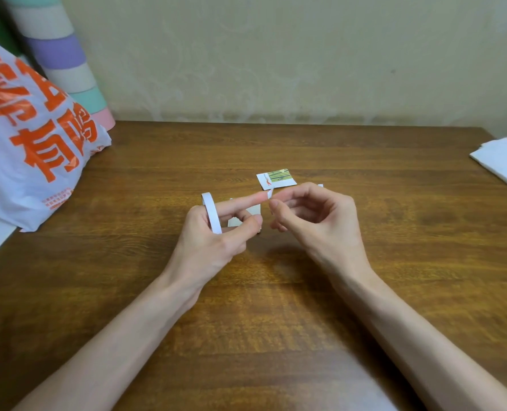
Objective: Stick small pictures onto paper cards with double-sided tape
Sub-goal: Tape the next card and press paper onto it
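Left grip (207, 241) holds tape roll (212, 215) ringed on its forefinger, right grip (320, 223) pinches its loose end; picture (276, 178) lies on worktop (276, 307) just beyond, nearer right grip.

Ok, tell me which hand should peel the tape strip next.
Right. The right hand has its fingertips at the loose end of the white double-sided tape roll; the left hand wears that roll on its index finger.
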A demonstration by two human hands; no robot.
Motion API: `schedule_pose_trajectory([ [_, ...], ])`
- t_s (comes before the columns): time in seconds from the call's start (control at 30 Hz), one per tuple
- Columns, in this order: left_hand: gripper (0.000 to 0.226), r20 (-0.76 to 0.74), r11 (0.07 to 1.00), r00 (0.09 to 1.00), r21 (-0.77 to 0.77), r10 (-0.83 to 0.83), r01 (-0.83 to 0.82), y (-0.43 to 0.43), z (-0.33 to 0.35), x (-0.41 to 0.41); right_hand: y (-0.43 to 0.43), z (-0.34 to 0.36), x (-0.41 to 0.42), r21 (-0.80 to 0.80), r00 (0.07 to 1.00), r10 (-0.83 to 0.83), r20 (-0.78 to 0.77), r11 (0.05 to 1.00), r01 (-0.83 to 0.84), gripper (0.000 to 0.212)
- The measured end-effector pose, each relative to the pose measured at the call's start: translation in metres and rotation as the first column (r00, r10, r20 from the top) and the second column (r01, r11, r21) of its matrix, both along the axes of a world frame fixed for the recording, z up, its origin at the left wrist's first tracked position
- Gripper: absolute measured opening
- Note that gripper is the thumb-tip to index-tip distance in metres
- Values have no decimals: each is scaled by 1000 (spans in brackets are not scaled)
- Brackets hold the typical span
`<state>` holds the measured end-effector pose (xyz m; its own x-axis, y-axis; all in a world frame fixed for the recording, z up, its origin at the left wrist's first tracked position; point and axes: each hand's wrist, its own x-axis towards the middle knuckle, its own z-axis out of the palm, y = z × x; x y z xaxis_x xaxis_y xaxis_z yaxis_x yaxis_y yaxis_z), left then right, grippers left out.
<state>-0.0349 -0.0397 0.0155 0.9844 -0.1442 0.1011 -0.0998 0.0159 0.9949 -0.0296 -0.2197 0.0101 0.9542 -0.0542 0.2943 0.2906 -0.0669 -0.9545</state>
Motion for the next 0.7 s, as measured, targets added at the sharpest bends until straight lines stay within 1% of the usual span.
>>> schedule_pose_trajectory([
  [0.1, 35, 50, 998, 998, 49, 25, -27, -1, -1, 1, 1, -1, -1, -69, 998, -36, 47, 997, 39, 4],
  [0.3, 30, 63, 998, 997, 53, 42, -45, -2, -4, 1, 1, -2, -2, -145, 993, -85, 81, 985, 96, 2],
  [0.47, 29, 81, 994, 994, 68, 74, -80, -2, -5, 2, 1, -1, -3, -184, 992, -65, 107, 979, 84, 1],
  [0.57, 29, 97, 992, 993, 102, 68, -78, -2, -5, 2, 0, 0, -3, -235, 986, -71, 152, 966, 105, 2],
  [0.7, 30, 116, 990, 992, 121, 56, -70, 1, -6, 4, 0, 0, -3, -243, 986, -67, 156, 964, 104, 5],
])
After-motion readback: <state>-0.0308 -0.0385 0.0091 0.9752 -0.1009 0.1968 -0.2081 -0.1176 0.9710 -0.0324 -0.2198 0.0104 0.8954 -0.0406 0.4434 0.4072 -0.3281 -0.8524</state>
